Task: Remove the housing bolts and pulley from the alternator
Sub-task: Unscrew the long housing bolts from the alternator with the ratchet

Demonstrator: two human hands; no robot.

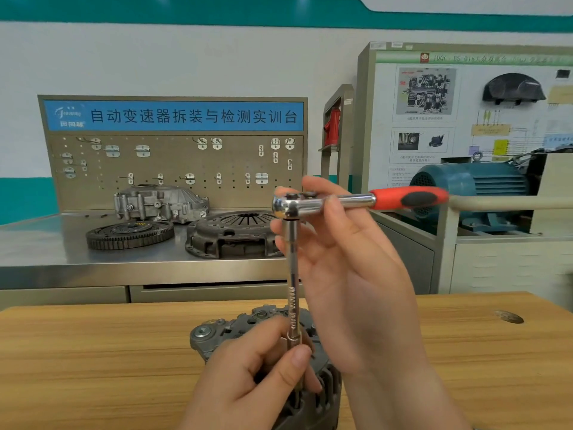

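Early stage by my read: left hand (263, 373) pinched the extension bar (293, 274) low over the alternator (217, 333), right hand (350, 274) pinched the ratchet (341, 201) head above it, 0 loose bolts or pulley beside either hand.

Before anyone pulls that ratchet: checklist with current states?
1. Seating of ratchet on extension bar: ok.
2. Bar upright over alternator: ok.
3. Bar tip engaged below: cannot tell, left hand hides it.
4. Bar steadied: ok, left hand pinches its lower end.
5. Is right hand on red handle: not ok, it holds the head end.
6. Alternator clamped to table: cannot tell.
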